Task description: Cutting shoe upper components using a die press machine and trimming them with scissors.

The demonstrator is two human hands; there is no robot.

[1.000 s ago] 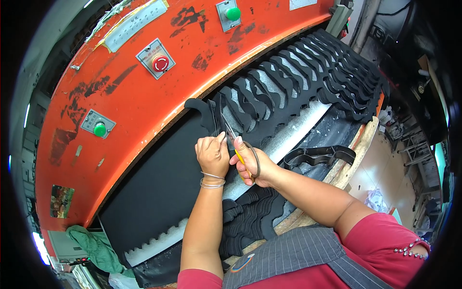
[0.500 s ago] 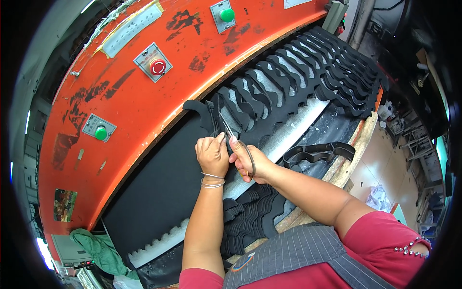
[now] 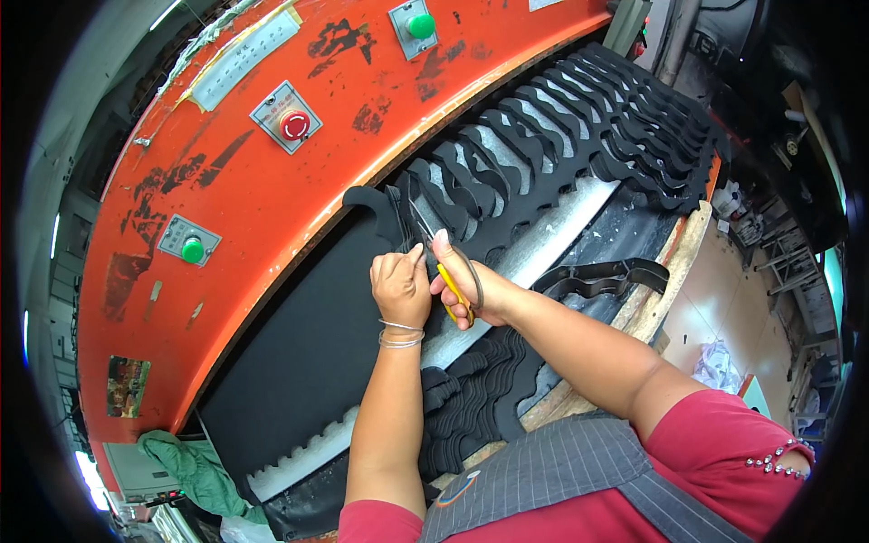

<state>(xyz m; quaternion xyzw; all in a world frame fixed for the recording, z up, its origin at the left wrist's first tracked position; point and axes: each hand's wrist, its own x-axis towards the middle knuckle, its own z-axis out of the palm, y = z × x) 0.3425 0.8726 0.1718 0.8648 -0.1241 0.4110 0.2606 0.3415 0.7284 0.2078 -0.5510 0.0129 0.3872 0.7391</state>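
Observation:
My right hand (image 3: 480,288) is closed round a pair of scissors (image 3: 450,285) with one yellow handle and a dark loop. The blades point away from me, apart, among layers of black foam sheet. Beside it, my left hand (image 3: 400,285) pinches the edge of the black foam sheet (image 3: 299,339) near the blades; its fingertips partly hide the gripped edge. Just beyond the hands, a curved black foam flap (image 3: 367,201) stands up. Rows of wavy cut foam strips (image 3: 507,149) run off to the far right, with pale gaps between them.
An orange machine beam (image 3: 213,181) with green buttons and a red stop button spans the far side. A black wavy cutting die (image 3: 606,277) lies to the right near a wooden edge (image 3: 665,285). Stacked wavy foam pieces (image 3: 480,398) sit close to me. Green cloth (image 3: 192,471) hangs lower left.
The scissors' handles have spread apart in my right hand, so the yellow one shows more. My left hand keeps its pinch on the foam in nearly the same place.

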